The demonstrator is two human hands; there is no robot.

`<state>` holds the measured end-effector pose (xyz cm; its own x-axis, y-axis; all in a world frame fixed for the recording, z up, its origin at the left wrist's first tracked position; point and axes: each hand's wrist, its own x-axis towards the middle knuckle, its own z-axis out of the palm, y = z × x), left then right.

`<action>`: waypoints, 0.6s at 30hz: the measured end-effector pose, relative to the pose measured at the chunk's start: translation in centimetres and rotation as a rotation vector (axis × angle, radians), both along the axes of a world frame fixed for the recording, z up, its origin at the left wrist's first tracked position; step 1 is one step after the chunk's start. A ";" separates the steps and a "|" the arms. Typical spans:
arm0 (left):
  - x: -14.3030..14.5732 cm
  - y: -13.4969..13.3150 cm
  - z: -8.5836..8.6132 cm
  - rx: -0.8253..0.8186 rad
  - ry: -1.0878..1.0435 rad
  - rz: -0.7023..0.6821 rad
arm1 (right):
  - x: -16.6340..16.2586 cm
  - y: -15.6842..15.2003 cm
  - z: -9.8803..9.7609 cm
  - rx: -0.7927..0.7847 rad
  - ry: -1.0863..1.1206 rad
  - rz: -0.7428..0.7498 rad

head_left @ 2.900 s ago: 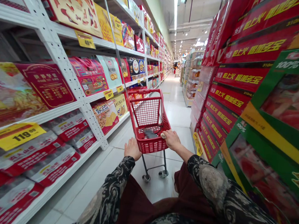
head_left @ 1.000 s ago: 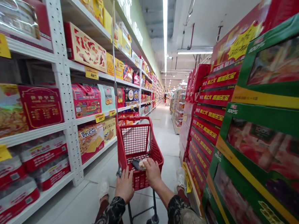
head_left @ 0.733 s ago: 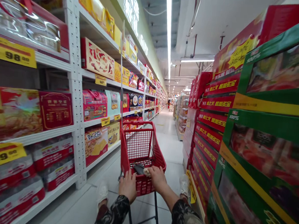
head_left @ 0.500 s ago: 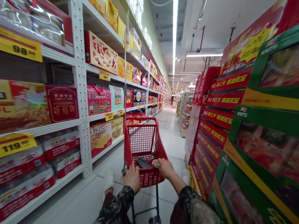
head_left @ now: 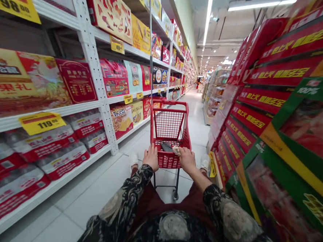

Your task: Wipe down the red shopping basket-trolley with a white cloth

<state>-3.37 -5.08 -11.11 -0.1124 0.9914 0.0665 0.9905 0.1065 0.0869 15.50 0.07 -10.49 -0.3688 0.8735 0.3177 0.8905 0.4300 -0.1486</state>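
Observation:
A small red shopping cart (head_left: 169, 125) stands in the aisle right in front of me. My left hand (head_left: 151, 157) is closed over the near left end of its handle rim. My right hand (head_left: 186, 159) grips the near right end, with a small pale thing pinched at its fingertips that I cannot make out. A dark flat object (head_left: 166, 147) lies in the cart's basket between my hands. A thin pole (head_left: 150, 51) rises from the cart's left side. My white shoes (head_left: 133, 158) show below the cart.
White shelving (head_left: 98, 73) with boxed gift packs and yellow price tags (head_left: 41, 122) runs along the left. Stacked red and green cartons (head_left: 263, 116) wall the right side close by. The pale tiled aisle floor (head_left: 195, 112) stretches ahead to distant shelves.
My view has tipped down, showing more of my sleeves and lap. The cart and I have moved a little further along the aisle; both hands stay on the cart.

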 end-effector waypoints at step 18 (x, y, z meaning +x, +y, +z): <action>1.7 -0.4 0.1 -0.006 0.070 -0.082 | 1.6 -0.7 -0.6 0.017 0.068 0.094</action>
